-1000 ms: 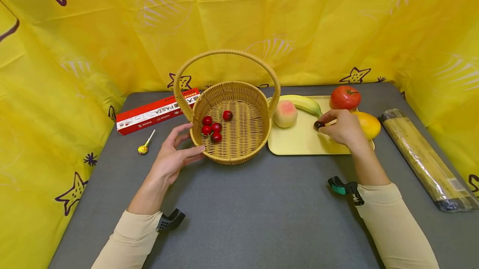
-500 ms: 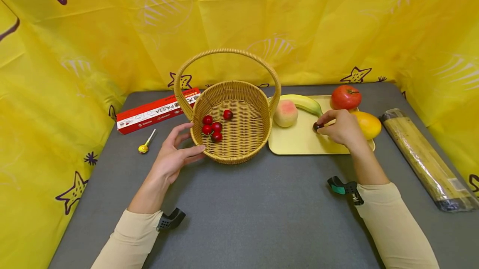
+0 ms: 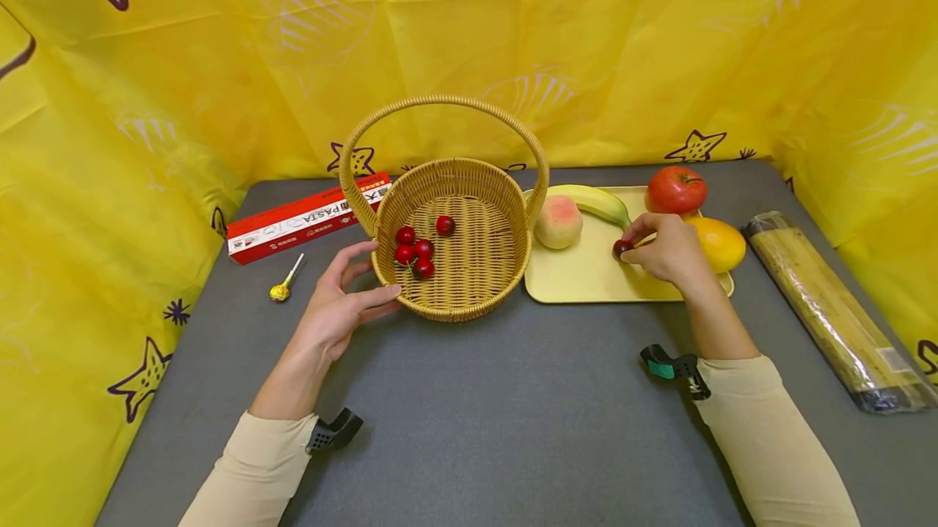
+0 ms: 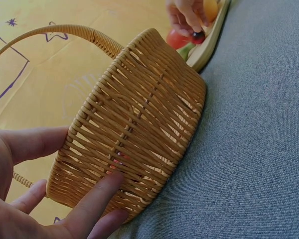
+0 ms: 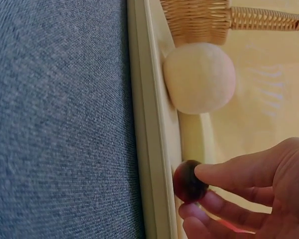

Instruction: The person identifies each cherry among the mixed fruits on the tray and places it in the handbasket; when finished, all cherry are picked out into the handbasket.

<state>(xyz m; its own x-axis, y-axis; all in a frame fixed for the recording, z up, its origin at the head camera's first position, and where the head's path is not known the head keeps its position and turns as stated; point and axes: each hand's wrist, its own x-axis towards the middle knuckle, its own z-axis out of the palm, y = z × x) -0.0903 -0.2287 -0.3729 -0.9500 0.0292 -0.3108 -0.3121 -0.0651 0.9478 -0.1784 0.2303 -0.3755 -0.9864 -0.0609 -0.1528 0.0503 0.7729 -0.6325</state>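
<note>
In the head view, my left hand (image 3: 340,299) touches the left side of a woven basket (image 3: 454,314) with spread, fairly straight fingers. The left wrist view shows fingers (image 4: 97,201) against its outer wall, with other fingertips at the rim. Several red cherries (image 3: 423,249) lie inside, towards the left. Over the pale yellow tray (image 3: 579,287), my right hand (image 3: 670,250) pinches a dark red cherry (image 5: 190,181) between thumb and fingertips, low and close to the tray's surface. Beside it on the tray are a peach (image 3: 559,223), a banana (image 3: 597,203), a tomato (image 3: 676,191) and a mango (image 3: 718,244).
A red pasta box (image 3: 308,217) lies behind the left hand, and a yellow lollipop (image 3: 281,292) lies in front of it. A plastic-wrapped brown roll (image 3: 835,311) lies along the right side. A yellow patterned cloth (image 3: 454,46) surrounds the grey table (image 3: 498,413).
The cherry in the right fingertips has shifted slightly and now shows more red. Both hands and the basket stay in nearly the same place.
</note>
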